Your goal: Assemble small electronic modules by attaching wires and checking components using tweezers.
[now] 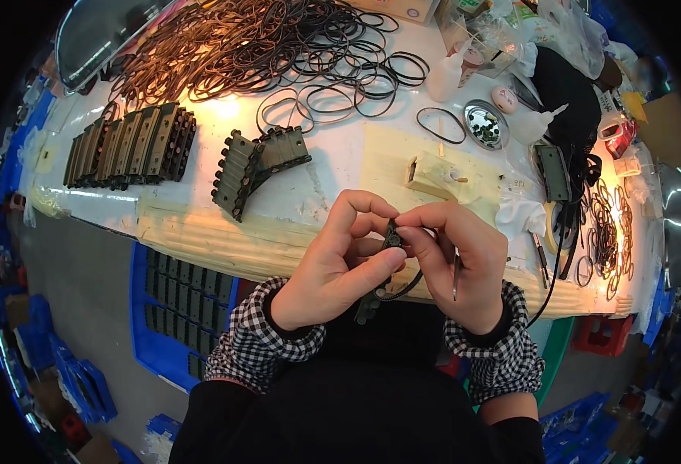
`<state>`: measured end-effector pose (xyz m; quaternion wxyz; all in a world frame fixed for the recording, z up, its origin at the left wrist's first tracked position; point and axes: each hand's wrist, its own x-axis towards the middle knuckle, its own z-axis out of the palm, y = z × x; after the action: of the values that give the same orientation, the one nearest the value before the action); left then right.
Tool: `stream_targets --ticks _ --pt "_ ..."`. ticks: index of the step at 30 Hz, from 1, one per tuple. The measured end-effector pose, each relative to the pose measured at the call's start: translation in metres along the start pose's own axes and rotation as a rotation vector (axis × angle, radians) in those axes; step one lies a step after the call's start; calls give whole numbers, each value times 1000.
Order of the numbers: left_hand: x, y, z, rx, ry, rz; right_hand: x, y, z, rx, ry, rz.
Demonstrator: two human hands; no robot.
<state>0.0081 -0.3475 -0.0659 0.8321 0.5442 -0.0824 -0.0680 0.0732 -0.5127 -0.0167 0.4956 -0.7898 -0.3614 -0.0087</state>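
Sleeve covers (259, 340), lower centre: black-and-white gingham; top (332, 417) plain black. Ridged strip (367, 307), centre: dark olive green. Stacked strips (131, 147), upper left: same olive, brownish from here under warm light. Rubber rings (224, 50), top: black, orange-brown glow. Tabletop (336, 147) white, front edging (201, 230) pale yellow. Tray (142, 352), lower left: bright blue. Crate (603, 336), lower right: red. Dish (475, 109), upper right: silver.

Dark green part (367, 306) partly hidden by left fingers (375, 272)
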Motion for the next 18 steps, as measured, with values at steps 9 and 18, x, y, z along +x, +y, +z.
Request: stream_targets --ticks 9,18 --pt "0 -2 4 -20 43 44 2 0 6 -88 61 -71" --pt "0 -5 5 -9 39 51 -1 -2 9 -85 100 -58"
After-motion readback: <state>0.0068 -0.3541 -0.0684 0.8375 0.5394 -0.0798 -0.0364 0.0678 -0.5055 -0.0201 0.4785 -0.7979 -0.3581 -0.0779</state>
